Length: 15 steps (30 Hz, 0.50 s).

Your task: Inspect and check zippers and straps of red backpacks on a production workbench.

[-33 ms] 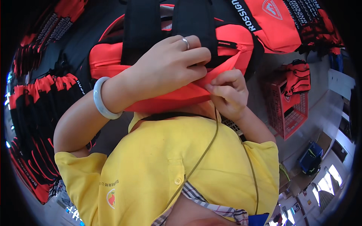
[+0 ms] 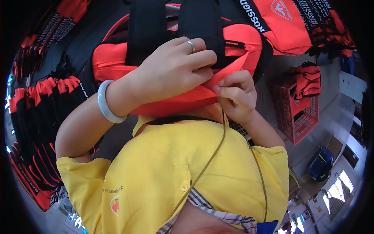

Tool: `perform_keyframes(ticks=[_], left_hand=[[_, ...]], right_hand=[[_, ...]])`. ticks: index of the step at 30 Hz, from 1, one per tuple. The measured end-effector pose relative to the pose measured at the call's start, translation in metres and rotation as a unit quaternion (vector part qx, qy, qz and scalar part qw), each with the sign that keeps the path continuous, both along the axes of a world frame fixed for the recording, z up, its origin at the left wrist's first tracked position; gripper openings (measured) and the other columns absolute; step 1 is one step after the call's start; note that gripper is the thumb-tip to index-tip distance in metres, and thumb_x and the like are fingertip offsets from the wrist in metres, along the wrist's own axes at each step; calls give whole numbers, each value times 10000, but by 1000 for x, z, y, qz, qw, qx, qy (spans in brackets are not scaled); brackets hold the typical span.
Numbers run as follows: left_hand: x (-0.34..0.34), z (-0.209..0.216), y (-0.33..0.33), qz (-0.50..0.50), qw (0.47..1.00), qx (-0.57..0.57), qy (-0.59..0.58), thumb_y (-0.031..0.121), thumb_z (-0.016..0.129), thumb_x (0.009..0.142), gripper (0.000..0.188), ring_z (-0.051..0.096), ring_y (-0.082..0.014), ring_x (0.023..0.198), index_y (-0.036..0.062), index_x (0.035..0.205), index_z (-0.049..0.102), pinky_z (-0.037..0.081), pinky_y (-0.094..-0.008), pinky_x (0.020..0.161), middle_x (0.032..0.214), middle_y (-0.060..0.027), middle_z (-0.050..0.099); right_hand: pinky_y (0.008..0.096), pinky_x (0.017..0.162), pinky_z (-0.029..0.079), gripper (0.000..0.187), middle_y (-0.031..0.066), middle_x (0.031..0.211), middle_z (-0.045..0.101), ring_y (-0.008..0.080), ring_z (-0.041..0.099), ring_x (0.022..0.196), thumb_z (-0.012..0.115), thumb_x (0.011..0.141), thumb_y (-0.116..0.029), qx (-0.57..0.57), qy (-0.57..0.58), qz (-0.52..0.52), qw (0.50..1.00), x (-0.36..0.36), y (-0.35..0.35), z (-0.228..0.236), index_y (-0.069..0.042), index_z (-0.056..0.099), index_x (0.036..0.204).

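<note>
A bright red-orange and black backpack lies in front of me, its two wide black shoulder straps running away from me. Along its near side, a red fabric flap is pulled out toward my body. My left hand, with a ring and a pale bangle at the wrist, reaches across the bag with its fingers curled down over the flap. Between thumb and bent forefinger, my right hand pinches the flap's edge to the right of it. The left fingertips are hidden in the fabric.
Rows of red and black bags are stacked at the left. More lie at the far right, beside a red fabric panel. A red plastic crate with a bag on it stands on the floor at right. A cord hangs over my yellow shirt.
</note>
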<state>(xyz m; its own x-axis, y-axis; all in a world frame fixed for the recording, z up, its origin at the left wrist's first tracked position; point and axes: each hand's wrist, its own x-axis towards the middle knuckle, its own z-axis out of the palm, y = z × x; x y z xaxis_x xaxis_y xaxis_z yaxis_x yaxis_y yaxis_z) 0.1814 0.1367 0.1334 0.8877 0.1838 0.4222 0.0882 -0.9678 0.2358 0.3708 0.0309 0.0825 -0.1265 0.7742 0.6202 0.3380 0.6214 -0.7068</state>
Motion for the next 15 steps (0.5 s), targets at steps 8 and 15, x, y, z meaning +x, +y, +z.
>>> perform_keyframes(ticks=[8,15], left_hand=[[-26,37,-9,116,990,-60,-47,50,742,648,219,574,-215,742,45,810,596,445,-331,687,829,-65,574],[-150,136,-40,-55,834,-530,-141,222,722,867,249,571,-108,508,49,703,650,507,-282,539,609,17,574]], right_hand=[[240,564,424,175,72,896,544,159,554,711,725,739,105,20,4,22,1000,-3,5,5,-14,672,856],[243,578,436,215,74,903,565,171,560,710,727,707,115,42,0,17,999,4,0,6,-26,685,863]])
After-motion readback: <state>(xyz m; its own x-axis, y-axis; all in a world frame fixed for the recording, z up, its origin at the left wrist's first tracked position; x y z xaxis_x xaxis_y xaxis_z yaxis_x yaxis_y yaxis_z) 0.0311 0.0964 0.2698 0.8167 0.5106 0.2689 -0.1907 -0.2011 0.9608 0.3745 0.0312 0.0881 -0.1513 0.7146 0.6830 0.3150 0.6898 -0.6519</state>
